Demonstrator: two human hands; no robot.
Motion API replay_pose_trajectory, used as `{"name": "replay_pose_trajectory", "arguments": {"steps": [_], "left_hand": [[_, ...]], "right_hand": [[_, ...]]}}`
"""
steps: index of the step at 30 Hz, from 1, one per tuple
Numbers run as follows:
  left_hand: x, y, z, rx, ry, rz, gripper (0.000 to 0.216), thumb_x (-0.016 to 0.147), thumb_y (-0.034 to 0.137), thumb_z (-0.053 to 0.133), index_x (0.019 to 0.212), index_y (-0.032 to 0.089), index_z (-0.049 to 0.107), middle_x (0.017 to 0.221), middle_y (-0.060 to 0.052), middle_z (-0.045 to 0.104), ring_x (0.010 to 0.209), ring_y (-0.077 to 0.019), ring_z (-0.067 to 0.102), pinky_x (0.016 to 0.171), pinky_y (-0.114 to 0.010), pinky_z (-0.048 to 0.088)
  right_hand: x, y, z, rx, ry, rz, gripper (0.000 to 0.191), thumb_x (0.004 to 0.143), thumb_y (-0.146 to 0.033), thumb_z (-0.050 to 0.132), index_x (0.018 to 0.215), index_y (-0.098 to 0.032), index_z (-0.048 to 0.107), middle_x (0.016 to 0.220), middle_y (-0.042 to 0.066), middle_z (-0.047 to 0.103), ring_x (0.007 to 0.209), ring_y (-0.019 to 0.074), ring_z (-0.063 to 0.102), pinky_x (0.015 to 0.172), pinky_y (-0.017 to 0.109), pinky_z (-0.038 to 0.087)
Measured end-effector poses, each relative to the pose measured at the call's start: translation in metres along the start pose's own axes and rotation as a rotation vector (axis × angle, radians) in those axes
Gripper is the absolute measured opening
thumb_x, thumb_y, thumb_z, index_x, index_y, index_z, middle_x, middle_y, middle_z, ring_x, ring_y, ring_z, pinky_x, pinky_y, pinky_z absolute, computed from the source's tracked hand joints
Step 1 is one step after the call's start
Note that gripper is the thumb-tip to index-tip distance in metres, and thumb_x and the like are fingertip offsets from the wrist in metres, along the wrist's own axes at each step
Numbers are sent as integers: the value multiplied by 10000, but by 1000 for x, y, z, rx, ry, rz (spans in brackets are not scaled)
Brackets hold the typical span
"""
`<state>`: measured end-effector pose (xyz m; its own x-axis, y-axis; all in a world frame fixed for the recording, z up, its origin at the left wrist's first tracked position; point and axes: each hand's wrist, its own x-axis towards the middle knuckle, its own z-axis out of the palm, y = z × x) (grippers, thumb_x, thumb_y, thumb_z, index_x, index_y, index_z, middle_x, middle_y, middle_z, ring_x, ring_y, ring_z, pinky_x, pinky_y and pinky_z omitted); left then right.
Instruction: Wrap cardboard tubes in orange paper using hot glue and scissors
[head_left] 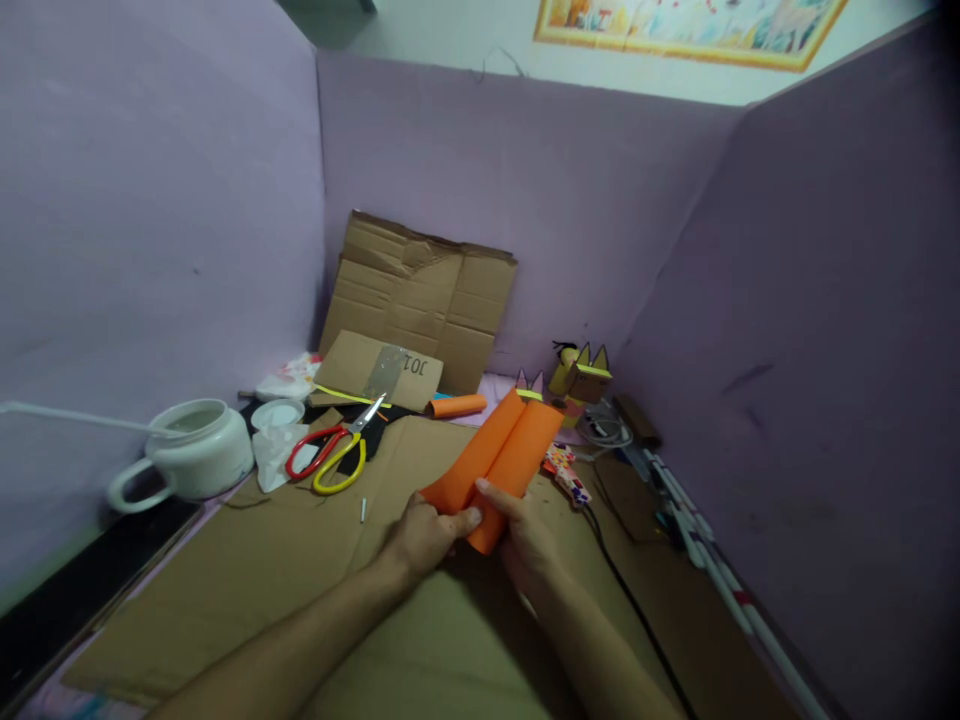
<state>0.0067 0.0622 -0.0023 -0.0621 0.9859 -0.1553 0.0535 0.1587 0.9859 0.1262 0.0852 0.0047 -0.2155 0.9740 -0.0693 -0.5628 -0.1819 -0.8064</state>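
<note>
- Nearest the camera, both forearms enter from the bottom edge, cut off by the frame; below them lies a flat brown cardboard sheet (pixel 247 580) covering the work surface.
- The left hand (pixel 424 535) is closed around the near end of the orange paper roll (pixel 499 460), its thumb lying across the top.
- The right hand (pixel 525 535) grips the same end from the other side, fingers curled underneath and mostly hidden by the paper.
- The roll is held just above the cardboard, angled away and to the right; it looks like a sheet curled in from both edges, though how it is joined cannot be made out.
- A black cable (pixel 630 600) runs off the bottom edge to the right of the hands.
- Left of the roll lie scissors (pixel 334 455) with red and yellow handles, and further left a white pot (pixel 191 455).
- Behind the roll lie a smaller orange tube (pixel 457 405) and a small cardboard figure (pixel 585 380) with pointed ears.
- Farthest back, a creased cardboard piece (pixel 420 295) leans against the purple wall (pixel 570 200).
</note>
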Motion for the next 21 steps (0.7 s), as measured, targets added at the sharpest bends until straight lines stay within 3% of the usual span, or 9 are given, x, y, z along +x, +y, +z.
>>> {"name": "replay_pose_trajectory", "arguments": {"steps": [21], "left_hand": [[-2,1,4,-59,-15,31,326,572,397,698,732,118,647,549,6,585,399,-92,430,390,-236,344]], "right_hand": [[0,-2,1,-17,1,-4,298,568,-208,780,842,-135,686,764,52,744,648,206,672,622,311,547]]}}
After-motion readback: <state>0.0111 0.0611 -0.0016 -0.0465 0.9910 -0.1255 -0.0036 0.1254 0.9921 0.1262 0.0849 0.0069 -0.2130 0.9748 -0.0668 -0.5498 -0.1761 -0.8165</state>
